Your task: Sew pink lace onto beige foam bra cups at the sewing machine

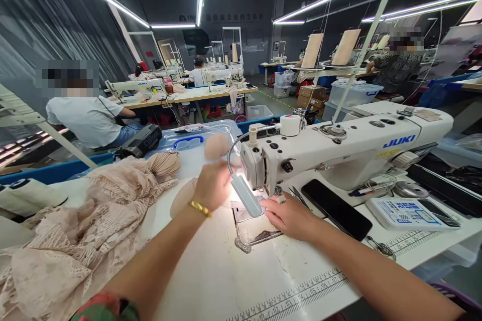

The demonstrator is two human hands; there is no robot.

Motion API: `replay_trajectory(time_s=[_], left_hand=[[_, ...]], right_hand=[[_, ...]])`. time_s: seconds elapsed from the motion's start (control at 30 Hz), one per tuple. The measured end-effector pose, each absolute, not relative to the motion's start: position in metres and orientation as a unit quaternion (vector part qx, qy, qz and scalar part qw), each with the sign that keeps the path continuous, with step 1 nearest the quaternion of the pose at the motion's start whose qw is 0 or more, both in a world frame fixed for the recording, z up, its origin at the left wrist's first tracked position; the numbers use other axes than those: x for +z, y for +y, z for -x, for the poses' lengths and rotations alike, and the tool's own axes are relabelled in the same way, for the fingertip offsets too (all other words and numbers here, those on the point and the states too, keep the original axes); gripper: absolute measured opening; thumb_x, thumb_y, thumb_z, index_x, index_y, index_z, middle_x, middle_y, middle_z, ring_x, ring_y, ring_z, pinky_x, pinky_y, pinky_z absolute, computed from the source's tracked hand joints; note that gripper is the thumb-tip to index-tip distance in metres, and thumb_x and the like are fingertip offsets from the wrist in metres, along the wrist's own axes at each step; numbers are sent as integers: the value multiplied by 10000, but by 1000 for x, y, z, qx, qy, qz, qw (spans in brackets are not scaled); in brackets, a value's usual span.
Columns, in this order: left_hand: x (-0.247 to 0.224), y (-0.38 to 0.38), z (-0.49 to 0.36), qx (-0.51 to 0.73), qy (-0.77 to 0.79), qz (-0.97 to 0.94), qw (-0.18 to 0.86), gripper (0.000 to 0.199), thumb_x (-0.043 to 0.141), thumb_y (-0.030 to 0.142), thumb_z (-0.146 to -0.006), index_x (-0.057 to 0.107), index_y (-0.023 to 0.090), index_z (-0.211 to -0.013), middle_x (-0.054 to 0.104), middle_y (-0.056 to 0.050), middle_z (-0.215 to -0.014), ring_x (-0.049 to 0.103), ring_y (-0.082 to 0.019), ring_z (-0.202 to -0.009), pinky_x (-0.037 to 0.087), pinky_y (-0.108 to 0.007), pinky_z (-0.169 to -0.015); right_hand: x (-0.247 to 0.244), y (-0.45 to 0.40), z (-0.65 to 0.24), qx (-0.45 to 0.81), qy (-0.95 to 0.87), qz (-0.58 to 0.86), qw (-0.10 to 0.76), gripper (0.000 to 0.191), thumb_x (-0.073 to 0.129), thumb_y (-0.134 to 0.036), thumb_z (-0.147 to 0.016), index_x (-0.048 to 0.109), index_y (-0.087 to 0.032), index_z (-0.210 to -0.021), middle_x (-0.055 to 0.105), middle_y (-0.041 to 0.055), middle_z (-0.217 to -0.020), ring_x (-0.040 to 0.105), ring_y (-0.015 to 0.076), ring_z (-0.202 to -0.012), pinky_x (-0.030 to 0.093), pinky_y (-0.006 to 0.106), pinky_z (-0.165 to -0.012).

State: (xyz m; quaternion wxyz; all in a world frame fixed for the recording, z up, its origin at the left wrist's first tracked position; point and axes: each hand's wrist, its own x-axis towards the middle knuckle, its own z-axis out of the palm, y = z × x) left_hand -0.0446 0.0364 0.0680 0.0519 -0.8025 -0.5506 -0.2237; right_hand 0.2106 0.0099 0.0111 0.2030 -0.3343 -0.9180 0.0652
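A white sewing machine (339,148) stands on the white table, with a grey lamp (246,195) glowing beside its needle area. My left hand (213,185), with a gold bangle at the wrist, is curled left of the lamp; its fingertips are blurred in the glare, so what they hold is unclear. A beige cup-shaped piece (183,199) lies just left of that hand, partly behind it. Near the needle plate, my right hand (288,214) rests with its fingers stretched toward the lamp's lower end, over pale fabric.
Beige lace fabric (75,235) is heaped at the left, with stacked cups (164,164) behind it. A black phone (336,209), a white box (404,213) and scissors (381,249) lie at the right. Beyond the table are a clear plastic bin (188,141) and several people at other machines.
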Motion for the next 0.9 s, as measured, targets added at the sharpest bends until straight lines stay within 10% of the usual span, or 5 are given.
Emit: replay_trajectory(time_s=[0.4,0.57,0.67,0.77,0.9], left_hand=[[96,90,62,-274,-697,662,0,313,656,392,-1014,662,150,-1213,691,-71,-1175,697,-223,-988,614,-408,-854],[140,32,109,-338,-742,575,63,117,544,226,-989,612,145,-1038,649,-9,-844,655,-194,-781,552,-335,-714],[120,-23,112,-323,-738,590,49,97,592,203,-879,585,198,-976,652,5,-774,657,-209,-713,531,-328,-638],[70,-69,92,-271,-612,728,151,222,582,156,-874,616,213,-1087,695,-123,-1169,642,-316,-1097,522,-464,-910],[23,-90,59,-165,-468,867,44,281,475,-12,-865,622,223,-917,716,-51,-1004,643,-223,-917,525,-342,-794]], right_hand=[[4,11,-213,85,-918,336,191,212,412,-167,-1005,555,-227,-861,574,31,-790,480,219,-752,363,305,-660],[0,11,-214,95,-914,334,212,190,465,-149,-992,620,-248,-943,609,39,-802,519,234,-752,371,313,-652],[-1,11,-213,96,-911,337,216,202,477,-137,-985,637,-258,-971,620,37,-805,545,239,-762,376,309,-643],[0,10,-213,91,-913,340,205,222,461,-128,-991,648,-248,-994,637,40,-821,563,241,-777,396,314,-657],[2,11,-213,94,-915,351,178,224,458,-148,-1010,671,-218,-1028,650,53,-850,573,245,-812,414,321,-687]])
